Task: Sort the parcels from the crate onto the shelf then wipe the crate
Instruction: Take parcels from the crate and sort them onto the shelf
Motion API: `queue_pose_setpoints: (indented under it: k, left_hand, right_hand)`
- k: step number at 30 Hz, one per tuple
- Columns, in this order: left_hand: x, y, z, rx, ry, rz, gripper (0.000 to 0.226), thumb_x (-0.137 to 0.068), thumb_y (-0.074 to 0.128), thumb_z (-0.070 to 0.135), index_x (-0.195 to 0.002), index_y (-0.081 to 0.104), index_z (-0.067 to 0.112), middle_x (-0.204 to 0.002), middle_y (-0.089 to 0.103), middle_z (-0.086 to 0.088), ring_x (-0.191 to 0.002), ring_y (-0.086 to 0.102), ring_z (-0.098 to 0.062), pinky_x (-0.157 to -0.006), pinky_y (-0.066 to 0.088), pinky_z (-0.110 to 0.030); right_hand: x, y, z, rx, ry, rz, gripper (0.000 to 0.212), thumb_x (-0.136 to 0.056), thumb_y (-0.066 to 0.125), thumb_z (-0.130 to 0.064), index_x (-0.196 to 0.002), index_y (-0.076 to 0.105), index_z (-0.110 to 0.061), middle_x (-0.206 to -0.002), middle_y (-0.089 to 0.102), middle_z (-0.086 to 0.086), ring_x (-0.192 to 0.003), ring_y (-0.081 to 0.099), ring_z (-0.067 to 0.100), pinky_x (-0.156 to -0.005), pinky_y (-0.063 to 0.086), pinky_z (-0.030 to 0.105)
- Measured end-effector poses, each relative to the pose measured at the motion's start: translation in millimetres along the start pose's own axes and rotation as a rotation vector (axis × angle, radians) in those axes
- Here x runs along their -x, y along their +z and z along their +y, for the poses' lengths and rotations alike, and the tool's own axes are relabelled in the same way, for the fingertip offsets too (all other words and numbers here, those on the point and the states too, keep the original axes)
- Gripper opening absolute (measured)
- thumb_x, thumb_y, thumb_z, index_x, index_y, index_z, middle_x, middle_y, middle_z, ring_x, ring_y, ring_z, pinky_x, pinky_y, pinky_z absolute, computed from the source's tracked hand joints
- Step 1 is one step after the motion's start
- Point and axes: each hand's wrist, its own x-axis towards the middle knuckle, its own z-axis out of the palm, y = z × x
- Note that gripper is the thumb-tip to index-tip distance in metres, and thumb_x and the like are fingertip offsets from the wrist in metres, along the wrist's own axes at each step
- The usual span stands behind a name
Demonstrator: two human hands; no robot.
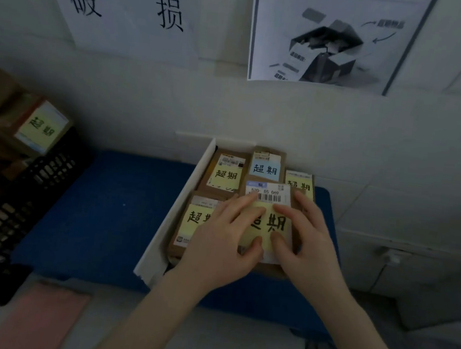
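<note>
The brown cardboard parcels (269,269) are showing a matt, faintly fibrous face. The yellow paper notes (257,233) on them are looking smooth and matt, while the white printed barcode label (268,193) is giving a slight sheen. The white-walled tray (181,206) is appearing smooth and matt. The blue pad (101,212) is reading as matt and cloth-like. The black lattice crate (9,209) is looking like hard plastic, and the pink cloth (37,321) like soft fabric. The white paper sheets (127,9) are lying matt against the smooth pale tiled wall (394,162).

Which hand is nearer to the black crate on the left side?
Left. The left hand rests on the front parcel, across the blue surface from the black crate; the right hand lies farther right on the same parcel.
</note>
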Motion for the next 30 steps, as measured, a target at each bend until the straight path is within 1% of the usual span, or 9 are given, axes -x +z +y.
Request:
queue_pose_setpoints:
  k: [4, 7, 10, 12, 17, 21, 25, 28, 30]
  left_hand:
    - [2.8, 27.8, -18.1, -0.007, 0.005, -0.044, 0.048, -0.087, 0.051, 0.042, -0.132, 0.049, 0.025, -0.148, 0.037, 0.008, -0.135, 0.037, -0.013, -0.093, 0.049, -0.028]
    - [3.4, 43.5, -29.8, 0.007, -0.014, -0.065, 0.046, -0.087, 0.051, 0.041, -0.131, 0.049, 0.025, -0.147, 0.039, 0.008, -0.134, 0.039, -0.012, -0.094, 0.048, -0.027]
    - [3.0, 53.6, -40.6, -0.005, -0.045, -0.084, 0.046, -0.088, 0.049, 0.041, -0.131, 0.05, 0.025, -0.147, 0.039, 0.009, -0.134, 0.038, -0.011, -0.092, 0.048, -0.025]
    - [2.7, 58.2, -48.4, -0.039, -0.062, -0.105, 0.047, -0.088, 0.048, 0.042, -0.131, 0.05, 0.025, -0.147, 0.039, 0.009, -0.134, 0.038, -0.012, -0.09, 0.048, -0.025]
    - [-0.4, 67.5, -62.3, -0.133, -0.058, -0.166, 0.047, -0.087, 0.049, 0.039, -0.131, 0.051, 0.024, -0.146, 0.042, 0.005, -0.131, 0.041, -0.017, -0.104, 0.038, -0.033]
    - [-1.0, 74.6, -72.1, -0.255, -0.047, -0.214, 0.047, -0.086, 0.049, 0.042, -0.13, 0.052, 0.026, -0.145, 0.045, 0.004, -0.126, 0.047, -0.02, -0.099, 0.037, -0.042]
    - [6.0, 79.8, -81.2, -0.314, -0.048, -0.258, 0.049, -0.086, 0.049, 0.044, -0.131, 0.052, 0.025, -0.146, 0.043, 0.002, -0.131, 0.042, -0.023, -0.107, 0.029, -0.052]
    - [7.7, 81.1, -83.0, -0.351, -0.02, -0.306, 0.05, -0.087, 0.044, 0.045, -0.131, 0.053, 0.022, -0.145, 0.044, 0.0, -0.139, 0.033, -0.02, -0.113, 0.022, -0.053]
    - [6.9, 80.8, -82.8, -0.383, -0.015, -0.333, 0.052, -0.088, 0.04, 0.046, -0.132, 0.052, 0.021, -0.145, 0.044, -0.001, -0.141, 0.031, -0.019, -0.115, 0.018, -0.053]
  right_hand:
    - [3.3, 18.7, 24.2, 0.003, 0.1, -0.039, 0.047, -0.085, 0.065, -0.017, -0.127, 0.052, -0.03, -0.15, 0.02, -0.018, -0.131, 0.029, 0.008, -0.105, 0.04, 0.034]
    - [1.6, 28.8, 39.8, 0.023, 0.122, -0.078, 0.047, -0.085, 0.065, -0.019, -0.128, 0.051, -0.03, -0.151, 0.02, -0.016, -0.134, 0.031, 0.012, -0.107, 0.037, 0.032]
    - [-1.8, 39.7, 50.5, 0.025, 0.145, -0.111, 0.048, -0.085, 0.065, -0.02, -0.129, 0.051, -0.031, -0.151, 0.019, -0.015, -0.135, 0.029, 0.011, -0.105, 0.032, 0.025]
    - [-5.0, 47.9, 55.4, 0.006, 0.157, -0.129, 0.048, -0.085, 0.065, -0.019, -0.129, 0.051, -0.031, -0.151, 0.018, -0.016, -0.135, 0.028, 0.012, -0.105, 0.032, 0.025]
    - [-12.8, 68.4, 64.2, -0.041, 0.209, -0.19, 0.049, -0.085, 0.064, -0.016, -0.13, 0.05, -0.031, -0.154, 0.014, -0.016, -0.139, 0.025, 0.016, -0.111, 0.035, 0.036]
    - [-18.5, 78.3, 71.3, -0.047, 0.225, -0.22, 0.048, -0.085, 0.063, -0.014, -0.129, 0.051, -0.028, -0.154, 0.015, -0.013, -0.139, 0.026, 0.017, -0.111, 0.035, 0.04]
    - [-21.5, 85.6, 80.2, -0.003, 0.2, -0.261, 0.047, -0.085, 0.062, -0.013, -0.129, 0.052, -0.025, -0.154, 0.017, -0.009, -0.139, 0.026, 0.016, -0.114, 0.031, 0.039]
    - [-21.2, 92.1, 83.8, 0.018, 0.225, -0.319, 0.049, -0.085, 0.061, -0.014, -0.131, 0.05, -0.028, -0.154, 0.015, -0.008, -0.14, 0.024, 0.02, -0.114, 0.029, 0.034]
    - [-22.4, 95.4, 84.7, 0.008, 0.242, -0.338, 0.05, -0.086, 0.06, -0.013, -0.132, 0.05, -0.029, -0.154, 0.015, -0.008, -0.14, 0.024, 0.022, -0.113, 0.029, 0.033]
